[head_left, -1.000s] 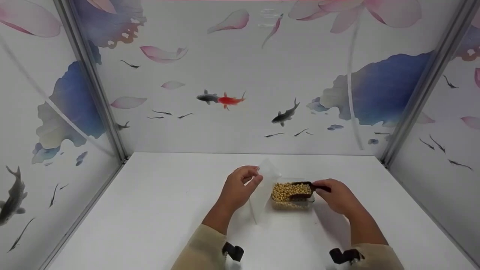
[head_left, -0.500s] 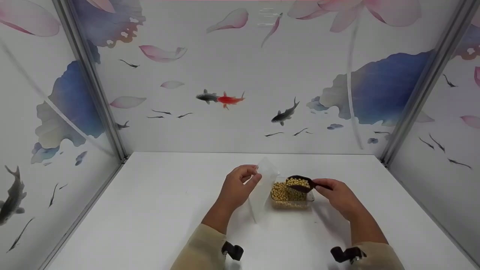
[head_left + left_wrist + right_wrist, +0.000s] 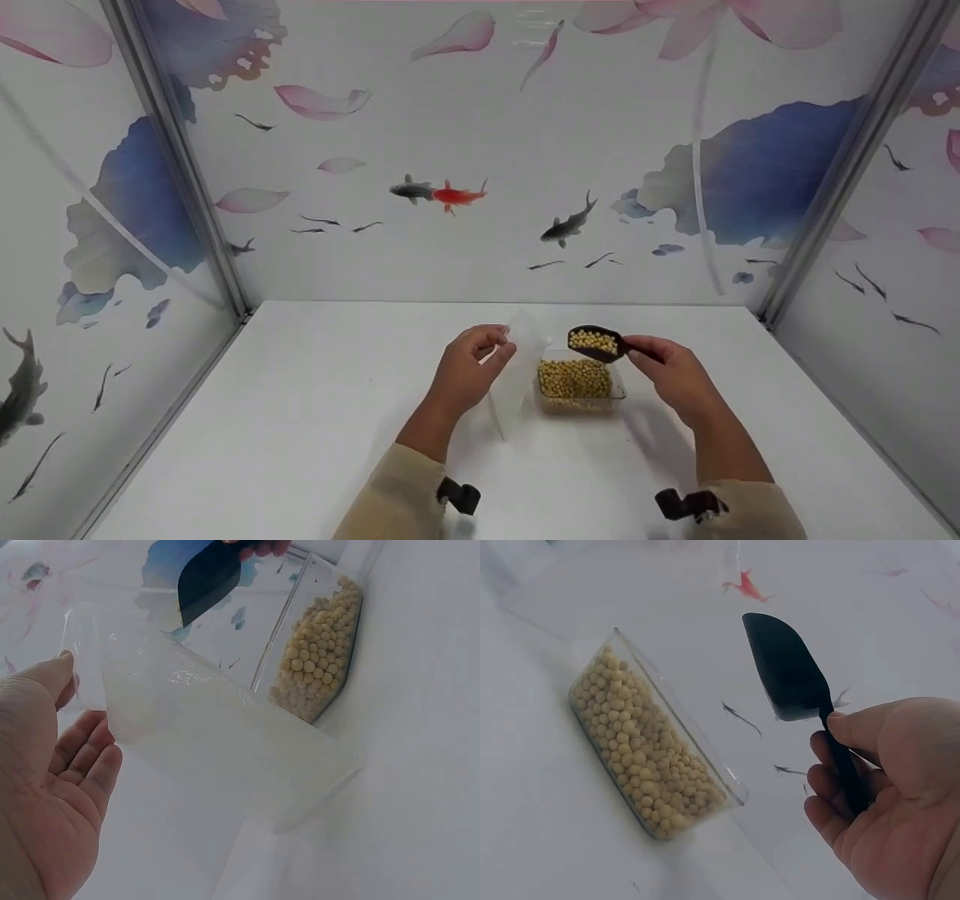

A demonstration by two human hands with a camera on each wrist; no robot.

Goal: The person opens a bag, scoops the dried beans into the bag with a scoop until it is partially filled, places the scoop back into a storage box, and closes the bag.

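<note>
My right hand (image 3: 670,373) grips the handle of a small black scoop (image 3: 785,665). Soybeans (image 3: 592,342) lie in its bowl, which is raised above the back right corner of a clear rectangular container (image 3: 581,406). That container is filled with more soybeans (image 3: 639,750). To its left, my left hand (image 3: 470,371) pinches the upper edge of a translucent plastic bag (image 3: 202,720) between thumb and fingers. The bag hangs upright, its mouth parted at the top in the left wrist view, and looks flat, with nothing visible inside.
A white table (image 3: 300,420) carries the container. White panels (image 3: 480,255) printed with fish and petals close in the back and both sides, joined by metal corner posts (image 3: 184,165). Black wrist mounts (image 3: 459,496) sit at both sleeves.
The scoop has come up out of the container, loaded with soybeans, and risen above its back edge. My left hand still holds the bag in nearly the same place.
</note>
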